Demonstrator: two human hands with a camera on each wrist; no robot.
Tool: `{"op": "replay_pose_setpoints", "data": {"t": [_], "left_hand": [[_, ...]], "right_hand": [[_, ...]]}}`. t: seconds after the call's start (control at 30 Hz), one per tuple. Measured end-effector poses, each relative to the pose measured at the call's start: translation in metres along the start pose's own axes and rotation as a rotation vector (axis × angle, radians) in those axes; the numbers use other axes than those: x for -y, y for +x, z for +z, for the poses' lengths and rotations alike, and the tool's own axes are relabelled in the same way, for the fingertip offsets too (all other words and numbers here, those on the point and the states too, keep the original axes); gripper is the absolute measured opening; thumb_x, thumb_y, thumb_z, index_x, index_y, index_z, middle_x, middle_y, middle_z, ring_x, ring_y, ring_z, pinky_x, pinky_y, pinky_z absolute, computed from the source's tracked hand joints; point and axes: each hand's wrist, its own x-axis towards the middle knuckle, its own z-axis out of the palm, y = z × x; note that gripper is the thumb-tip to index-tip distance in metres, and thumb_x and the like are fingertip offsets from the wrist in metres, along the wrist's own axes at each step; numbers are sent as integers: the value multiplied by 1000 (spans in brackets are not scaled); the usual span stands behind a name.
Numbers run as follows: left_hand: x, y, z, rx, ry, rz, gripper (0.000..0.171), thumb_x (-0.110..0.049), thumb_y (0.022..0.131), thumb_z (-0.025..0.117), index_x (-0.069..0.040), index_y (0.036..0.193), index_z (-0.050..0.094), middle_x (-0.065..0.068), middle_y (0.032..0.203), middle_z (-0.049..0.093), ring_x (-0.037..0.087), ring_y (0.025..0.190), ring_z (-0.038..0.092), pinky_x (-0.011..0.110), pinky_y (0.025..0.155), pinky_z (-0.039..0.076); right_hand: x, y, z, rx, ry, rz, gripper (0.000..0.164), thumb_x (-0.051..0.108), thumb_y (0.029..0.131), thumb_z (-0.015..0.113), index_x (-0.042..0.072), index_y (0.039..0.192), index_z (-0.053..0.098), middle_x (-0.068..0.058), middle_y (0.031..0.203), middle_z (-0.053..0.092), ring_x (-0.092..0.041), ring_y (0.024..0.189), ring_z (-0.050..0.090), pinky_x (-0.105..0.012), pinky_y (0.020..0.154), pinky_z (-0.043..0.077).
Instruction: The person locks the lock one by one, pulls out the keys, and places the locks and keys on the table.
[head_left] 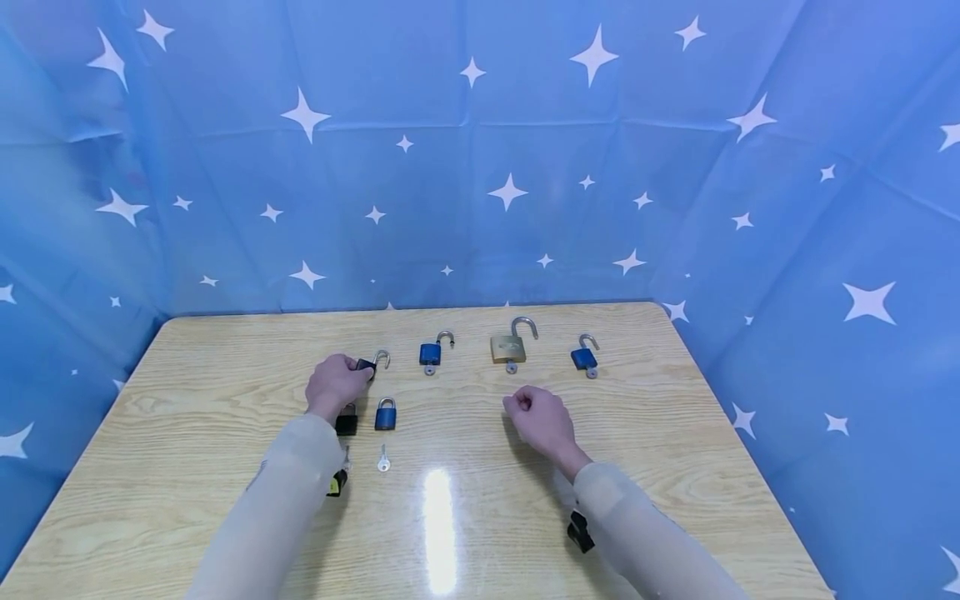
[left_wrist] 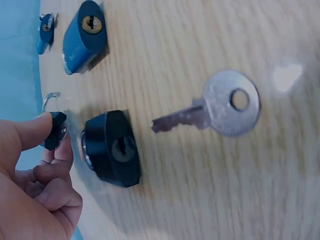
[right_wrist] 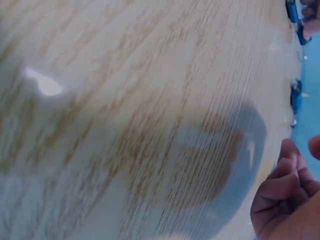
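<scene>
My left hand (head_left: 336, 385) pinches a small black padlock (head_left: 365, 367) between thumb and fingers; its shackle stands open, pointing away. In the left wrist view this padlock (left_wrist: 56, 131) shows its underside. Just nearer lies a black padlock with a closed shackle (left_wrist: 120, 150), and a silver key (left_wrist: 230, 102) in front of it. Beside that is a closed blue padlock (head_left: 385, 418) with its own key (head_left: 384, 459). My right hand (head_left: 540, 423) hovers over the table, fingers loosely curled, with nothing visible in them.
Along the back of the wooden table (head_left: 637, 517) lie an open blue padlock (head_left: 431, 354), a large open brass padlock (head_left: 508, 349) and another open blue padlock (head_left: 583, 359), each with a key at its base. A blue starry curtain (head_left: 450, 167) hangs behind.
</scene>
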Motion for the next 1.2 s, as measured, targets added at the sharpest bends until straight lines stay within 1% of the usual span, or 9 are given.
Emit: {"op": "replay_pose_setpoints", "data": {"t": [0.1, 0.27, 0.37, 0.53, 0.63, 0.8, 0.93, 1.03, 1.2], "left_hand": [[-1, 0, -1, 7, -17, 29, 29, -36, 97, 56, -9, 89, 54, 3, 73, 52, 19, 59, 48, 31, 51, 35], [-9, -10, -7, 31, -74, 85, 30, -36, 98, 55, -6, 102, 57, 5, 81, 59, 17, 62, 50, 29, 52, 37], [-15, -19, -9, 55, -120, 112, 35, -35, 98, 56, -3, 112, 55, 10, 95, 63, 18, 68, 51, 29, 56, 38], [-24, -34, -4, 104, -234, 140, 37, -33, 98, 57, -3, 119, 52, 21, 119, 64, 25, 83, 59, 29, 61, 41], [-27, -42, 3, 131, -312, 157, 36, -30, 98, 58, -3, 120, 51, 22, 123, 63, 30, 96, 62, 30, 65, 42], [-32, -54, 18, 169, -402, 170, 34, -29, 97, 61, -4, 118, 53, 17, 113, 70, 29, 102, 62, 33, 75, 43], [-36, -61, 32, 188, -446, 179, 41, -29, 95, 63, -3, 126, 54, 19, 119, 68, 28, 107, 65, 40, 86, 48], [-38, -67, 43, 206, -514, 167, 47, -28, 95, 64, -2, 132, 52, 21, 123, 66, 29, 110, 65, 45, 95, 47], [-43, -76, 59, 238, -627, 135, 41, -26, 94, 65, -3, 126, 57, 16, 117, 68, 25, 106, 65, 38, 91, 44]], "right_hand": [[1, -1, -1, 3, 4, 0, 23, 32, 94, 58, 15, 81, 64, 2, 69, 57, -14, 62, 51, -27, 59, 38], [2, -1, -2, 11, 13, 3, 22, 32, 94, 58, 15, 80, 64, 2, 69, 57, -14, 62, 51, -27, 59, 38], [2, -1, -3, 14, 15, 1, 21, 31, 94, 58, 16, 81, 65, 2, 70, 58, -14, 62, 51, -27, 60, 38], [1, 0, -2, 17, 24, -9, 19, 30, 94, 59, 16, 84, 67, 2, 71, 59, -13, 61, 52, -27, 60, 39], [2, 0, -2, 19, 38, -19, 18, 29, 94, 61, 15, 84, 67, 2, 70, 58, -14, 59, 51, -27, 59, 39], [3, 0, -1, 22, 69, -57, 13, 26, 94, 62, 15, 88, 67, 2, 68, 55, -14, 58, 49, -28, 59, 39], [4, 1, 1, 39, 105, -104, 11, 24, 95, 61, 16, 97, 68, 1, 76, 60, -13, 64, 52, -28, 61, 42], [6, 2, 1, 54, 106, -145, 12, 22, 96, 60, 15, 102, 68, 1, 85, 63, -11, 69, 54, -27, 63, 44], [10, 4, 1, 63, 127, -209, 15, 18, 96, 60, 11, 106, 69, 1, 89, 64, -12, 67, 53, -25, 64, 44]]}}
